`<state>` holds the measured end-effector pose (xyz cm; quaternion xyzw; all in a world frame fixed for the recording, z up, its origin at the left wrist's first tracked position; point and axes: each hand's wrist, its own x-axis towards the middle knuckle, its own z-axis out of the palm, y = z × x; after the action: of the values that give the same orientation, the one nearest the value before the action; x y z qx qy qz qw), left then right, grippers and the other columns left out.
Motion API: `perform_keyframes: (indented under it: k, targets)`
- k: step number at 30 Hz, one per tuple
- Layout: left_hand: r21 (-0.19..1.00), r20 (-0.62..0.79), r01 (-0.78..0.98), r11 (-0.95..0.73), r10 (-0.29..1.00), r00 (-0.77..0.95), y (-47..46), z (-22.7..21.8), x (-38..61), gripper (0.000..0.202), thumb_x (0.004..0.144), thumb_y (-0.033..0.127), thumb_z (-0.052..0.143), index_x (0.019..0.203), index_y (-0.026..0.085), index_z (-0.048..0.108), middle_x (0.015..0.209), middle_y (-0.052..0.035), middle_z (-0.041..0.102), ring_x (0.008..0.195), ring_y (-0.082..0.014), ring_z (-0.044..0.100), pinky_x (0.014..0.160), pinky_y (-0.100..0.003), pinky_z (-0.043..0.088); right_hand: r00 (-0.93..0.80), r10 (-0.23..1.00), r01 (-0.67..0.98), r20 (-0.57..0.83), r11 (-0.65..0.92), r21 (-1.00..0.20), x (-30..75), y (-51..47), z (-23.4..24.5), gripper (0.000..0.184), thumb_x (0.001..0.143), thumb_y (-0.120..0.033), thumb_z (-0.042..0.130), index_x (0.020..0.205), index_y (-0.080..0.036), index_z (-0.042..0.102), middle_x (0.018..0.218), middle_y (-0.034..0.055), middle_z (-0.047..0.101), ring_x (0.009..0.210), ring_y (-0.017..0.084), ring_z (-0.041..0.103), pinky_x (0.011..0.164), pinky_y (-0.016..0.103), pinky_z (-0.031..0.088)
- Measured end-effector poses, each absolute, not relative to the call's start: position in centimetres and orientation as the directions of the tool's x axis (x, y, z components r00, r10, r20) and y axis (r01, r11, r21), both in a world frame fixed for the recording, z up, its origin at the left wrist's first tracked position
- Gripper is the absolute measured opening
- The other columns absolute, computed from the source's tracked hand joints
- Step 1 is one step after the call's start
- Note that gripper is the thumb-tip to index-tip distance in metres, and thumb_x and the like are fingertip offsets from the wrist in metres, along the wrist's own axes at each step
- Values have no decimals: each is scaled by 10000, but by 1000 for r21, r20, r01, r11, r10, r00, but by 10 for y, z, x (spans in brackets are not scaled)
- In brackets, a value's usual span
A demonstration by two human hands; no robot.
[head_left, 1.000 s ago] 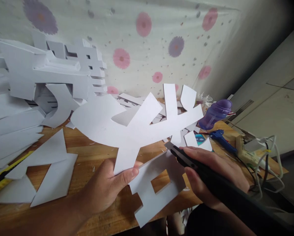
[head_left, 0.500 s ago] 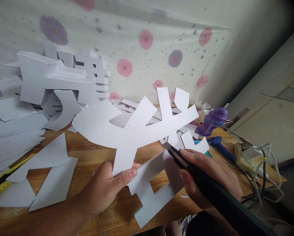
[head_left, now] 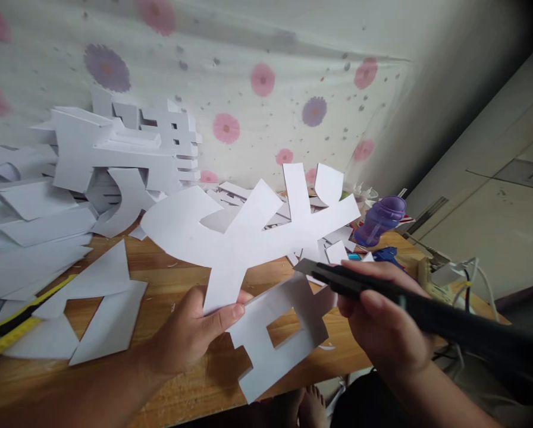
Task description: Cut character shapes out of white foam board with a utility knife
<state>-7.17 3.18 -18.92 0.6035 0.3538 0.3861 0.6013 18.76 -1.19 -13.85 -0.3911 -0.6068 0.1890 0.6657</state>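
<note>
My left hand [head_left: 190, 336] is closed on the lower stem of a large white paper cutout [head_left: 248, 238] with several branching arms, holding it up above the wooden table [head_left: 168, 279]. My right hand [head_left: 382, 321] is wrapped round a long black cutting tool [head_left: 409, 303] whose tip points left, near the cutout's lower right edge. A second white cutout with a rectangular hole [head_left: 275, 336] lies on the table under both hands, sticking out over the front edge.
A stack of thick white cutout shapes [head_left: 115, 154] stands at the back left. Loose white offcuts [head_left: 88, 309] and a yellow-black ruler [head_left: 12, 324] lie at left. A purple bottle [head_left: 380, 220], a blue tool [head_left: 389, 255], a glue gun and cables [head_left: 445, 279] crowd the right.
My right hand has lifted and turned the black tool more level, its tip moving slightly away from the cutout. The view has shifted a little; my left hand keeps its hold.
</note>
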Motion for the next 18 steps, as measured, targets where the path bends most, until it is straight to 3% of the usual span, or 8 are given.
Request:
perform_keyframes:
  k: [3,6,9,14,18]
  targets:
    - [991,60,-133,0,892,448,31,-183,-68,308,776,410,747,976,176,744,849,-72,728,763,-203,639,663,-261,500,290,708,-127,644,695,-708,193,-9,-126,257,787,-310,636,995,-203,742,668,23,698,485,151,616,363,236,445]
    - [979,89,-203,-18,934,346,27,-171,-60,383,730,472,765,921,140,739,842,-94,723,764,-215,645,655,-272,513,373,668,-151,645,729,-668,195,-8,-117,274,776,-271,655,1028,-193,728,673,20,697,551,173,644,488,294,519]
    - [953,114,-299,-56,977,181,15,-163,-53,462,762,588,684,893,145,702,748,-52,672,639,-160,601,557,-244,488,424,580,13,696,765,-644,193,-15,-119,358,773,-302,709,1118,-207,700,711,20,696,581,197,649,610,372,537]
    - [904,133,-409,-124,991,-7,-15,-154,-49,513,747,658,661,831,152,636,674,-8,586,538,-119,527,457,-217,436,273,447,545,852,658,-520,191,-32,-137,520,792,-404,731,1283,-270,622,843,40,742,805,273,686,786,438,486]
    - [863,166,-467,-191,982,-95,-34,-147,-47,486,719,625,716,814,157,626,699,4,573,571,-109,532,491,-209,451,202,396,632,896,646,-428,183,-41,-145,503,820,-454,697,1289,-291,613,884,36,747,840,264,689,760,401,499]
